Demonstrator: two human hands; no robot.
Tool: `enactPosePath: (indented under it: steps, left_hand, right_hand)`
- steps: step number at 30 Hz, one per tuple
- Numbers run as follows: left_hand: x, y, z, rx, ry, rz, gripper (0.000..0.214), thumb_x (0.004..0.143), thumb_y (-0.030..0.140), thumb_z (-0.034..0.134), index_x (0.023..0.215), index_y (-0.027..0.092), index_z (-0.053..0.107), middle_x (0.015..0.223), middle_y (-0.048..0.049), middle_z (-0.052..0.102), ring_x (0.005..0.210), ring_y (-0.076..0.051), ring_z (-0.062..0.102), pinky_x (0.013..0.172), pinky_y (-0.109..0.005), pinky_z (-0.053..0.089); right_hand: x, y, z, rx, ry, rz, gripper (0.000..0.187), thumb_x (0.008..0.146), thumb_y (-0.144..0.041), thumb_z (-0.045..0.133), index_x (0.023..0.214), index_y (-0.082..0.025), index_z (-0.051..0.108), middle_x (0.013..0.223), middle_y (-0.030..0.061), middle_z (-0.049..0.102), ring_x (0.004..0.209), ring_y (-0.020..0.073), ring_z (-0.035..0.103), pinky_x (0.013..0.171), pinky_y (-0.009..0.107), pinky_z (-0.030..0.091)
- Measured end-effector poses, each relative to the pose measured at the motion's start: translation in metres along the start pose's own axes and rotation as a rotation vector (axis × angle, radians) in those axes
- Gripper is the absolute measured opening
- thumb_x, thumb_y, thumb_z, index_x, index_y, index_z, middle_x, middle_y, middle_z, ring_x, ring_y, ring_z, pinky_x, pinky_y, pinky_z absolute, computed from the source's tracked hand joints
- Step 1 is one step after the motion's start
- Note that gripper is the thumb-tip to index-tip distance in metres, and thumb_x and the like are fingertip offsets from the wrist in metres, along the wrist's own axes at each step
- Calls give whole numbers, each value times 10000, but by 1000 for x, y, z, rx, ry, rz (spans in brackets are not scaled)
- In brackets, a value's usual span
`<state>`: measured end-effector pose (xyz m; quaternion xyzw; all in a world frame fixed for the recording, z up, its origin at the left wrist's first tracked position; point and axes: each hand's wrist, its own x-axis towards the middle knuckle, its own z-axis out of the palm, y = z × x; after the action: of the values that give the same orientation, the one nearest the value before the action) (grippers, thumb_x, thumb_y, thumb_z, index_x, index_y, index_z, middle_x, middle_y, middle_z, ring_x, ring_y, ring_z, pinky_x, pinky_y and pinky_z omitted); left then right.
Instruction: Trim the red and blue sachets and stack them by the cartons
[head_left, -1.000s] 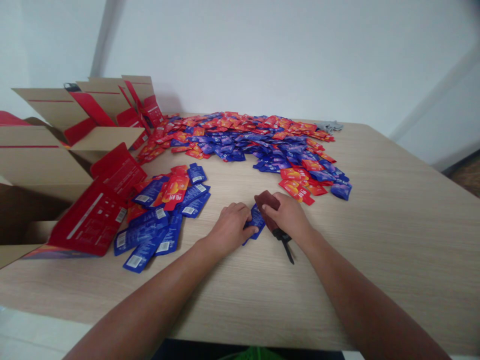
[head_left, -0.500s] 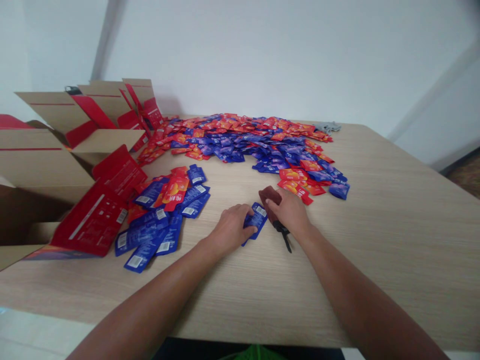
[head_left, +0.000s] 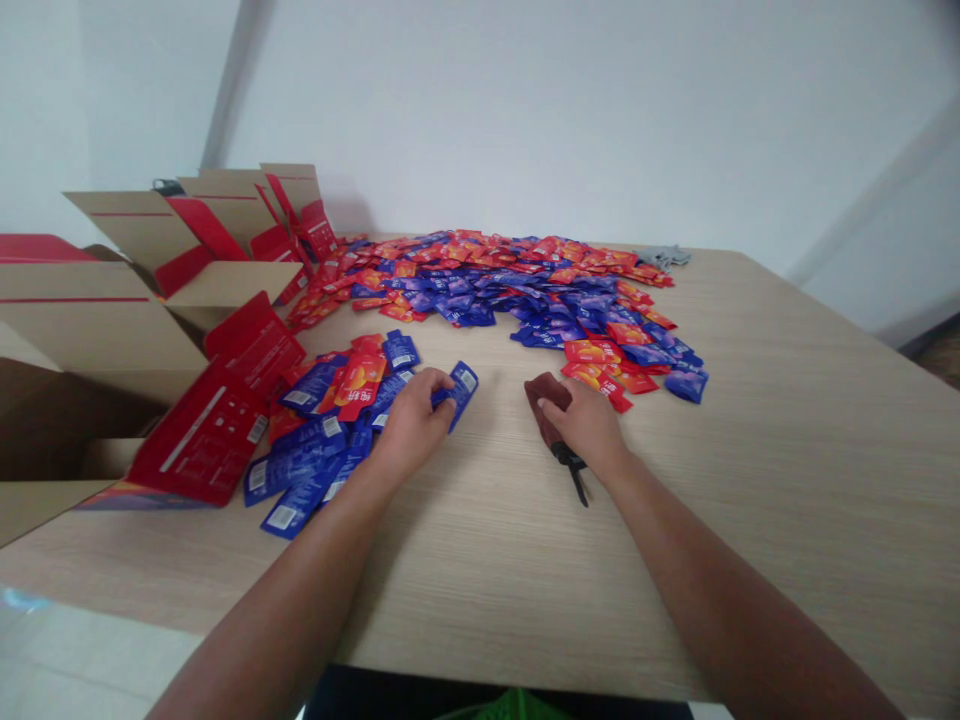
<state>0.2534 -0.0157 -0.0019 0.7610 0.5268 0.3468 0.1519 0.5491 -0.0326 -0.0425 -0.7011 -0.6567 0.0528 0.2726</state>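
Currently left hand (head_left: 411, 425) pinching blue sachet (head_left: 457, 388) near table (head_left: 787, 420) left edge; right hand (head_left: 589, 425) clamping dark cloth (head_left: 541, 390); risk: loose pinch dropping sachet.

A blue sachet (head_left: 459, 386) with a white label patch at its far end sits pinched in the left hand (head_left: 411, 425), lying low and slanted over the counter (head_left: 750, 480), just right of a small heap of blue and red sachets (head_left: 330, 430). A dark maroon pad (head_left: 546, 398) with a thin black handle (head_left: 576, 478) lies flat under the right hand (head_left: 589, 425), the pad jutting out past the fingers and the handle pointing back toward the person.
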Motion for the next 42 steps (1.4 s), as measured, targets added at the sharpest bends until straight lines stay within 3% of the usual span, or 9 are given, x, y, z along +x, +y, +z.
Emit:
enactPosePath:
  steps: [4, 8, 11, 14, 18, 21, 25, 33, 42]
  left_hand:
    - [11, -22, -37, 154, 246, -112, 234, 904, 207, 599, 1132, 187, 648, 1137, -72, 692, 1104, -257, 648, 1019, -447, 522]
    - [12, -38, -62, 260, 281, -198, 230, 869, 244, 631, 1085, 186, 684, 1154, -138, 670, 1224, -377, 601, 1067, -566, 459]
    - [8, -38, -62, 364, 313, -219, 282, 880, 292, 649, 1131, 175, 704, 1226, -165, 637, 1315, -450, 523, 1081, -635, 406]
    - [4, -26, -41, 368, 299, -95, 302, 925, 254, 604, 1198, 147, 675, 1282, -162, 621, 1338, -412, 505, 1131, -622, 391]
    - [-6, -7, 14, 198, 84, 115, 280, 913, 183, 592, 1186, 182, 652, 1239, -103, 675, 1267, -271, 596, 1175, -459, 458]
    - [-10, -1, 52, 21, -58, 167, 374, 881, 122, 565, 1247, 178, 618, 1332, -129, 650, 1328, -259, 589, 1195, -445, 476]
    - [-2, -3, 76, -29, -95, 195, 450, 848, 85, 557, 1288, 166, 602, 1390, -154, 627, 1381, -261, 573, 1229, -445, 460]
    - [71, -22, 100, 75, 2, 71, 484, 792, 156, 675, 1274, 166, 627, 1361, -145, 648, 1389, -287, 575, 1251, -444, 455]
    - [162, -48, 116, 259, 45, -160, 789, 876, 364, 681, 1592, 108, 471, 1722, -207, 390, 1620, -386, 327, 1338, -516, 291]
  right_hand:
    - [0, 1, 1, 16, -1, 2, 284, 955, -443, 724, 1106, -202, 735, 971, 106, 764, 928, 284, 699, 779, 346, 466]
    - [1, 2, 2, 40, 5, 11, 280, 938, -442, 740, 1089, -206, 736, 947, 97, 762, 909, 279, 697, 768, 341, 469]
    - [0, 4, 1, 102, 9, 17, 283, 919, -451, 753, 1071, -213, 734, 939, 82, 763, 872, 264, 688, 749, 336, 468]
    - [0, 5, -1, 210, 4, 4, 283, 910, -460, 747, 1054, -218, 731, 926, 57, 762, 832, 238, 676, 738, 327, 468]
    - [-2, 6, -4, 285, 5, 10, 271, 902, -474, 735, 1002, -222, 724, 899, 38, 761, 801, 227, 668, 720, 322, 464]
    - [-2, 5, -4, 289, 4, 10, 268, 900, -472, 734, 1002, -224, 724, 904, 38, 764, 805, 226, 667, 719, 321, 459]
    - [-2, 4, -3, 282, 17, -7, 259, 891, -464, 745, 993, -226, 730, 895, 30, 761, 786, 217, 659, 714, 321, 452]
    - [-2, 5, -3, 307, 17, 13, 258, 866, -466, 768, 974, -233, 736, 893, 27, 762, 779, 220, 665, 704, 329, 458]
    - [-2, 3, -4, 337, -15, 18, 240, 870, -440, 760, 992, -234, 738, 874, 29, 758, 772, 224, 659, 693, 330, 454]
